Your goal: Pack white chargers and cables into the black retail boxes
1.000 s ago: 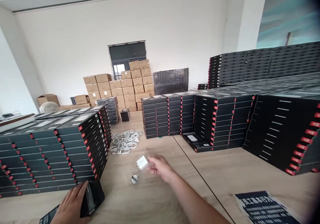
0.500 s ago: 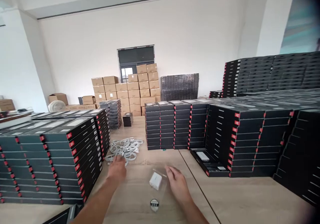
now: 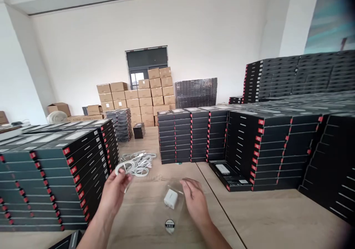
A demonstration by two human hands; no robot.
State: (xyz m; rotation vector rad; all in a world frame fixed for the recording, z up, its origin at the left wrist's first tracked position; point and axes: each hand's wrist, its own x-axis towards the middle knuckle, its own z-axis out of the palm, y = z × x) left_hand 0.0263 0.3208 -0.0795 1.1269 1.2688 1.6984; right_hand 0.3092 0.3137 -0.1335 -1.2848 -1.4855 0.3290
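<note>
My left hand [image 3: 115,188] pinches a coiled white cable [image 3: 126,167], lifted a little above the table in front of the stacked boxes on the left. Behind it lies a loose heap of white cables [image 3: 142,164]. A clear plastic bag [image 3: 177,212] rests on the table, with a white charger [image 3: 171,198] and a round black-and-white label [image 3: 169,225] showing at it. At the bag's right edge is my right hand [image 3: 195,201], thumb and fingers closed on the film; the fingertips are partly hidden.
Black boxes with red tabs stand in stacks on the left [image 3: 47,175] and right [image 3: 274,152]. An open black box [image 3: 230,177] holding a white piece sits before the right stack. Brown cartons [image 3: 138,101] are piled at the back. Another black tray [image 3: 66,241] lies bottom left.
My left hand has come back from the cable heap toward me and left, now with a coiled cable in it. My right hand stays beside the bag. The view has shifted slightly.
</note>
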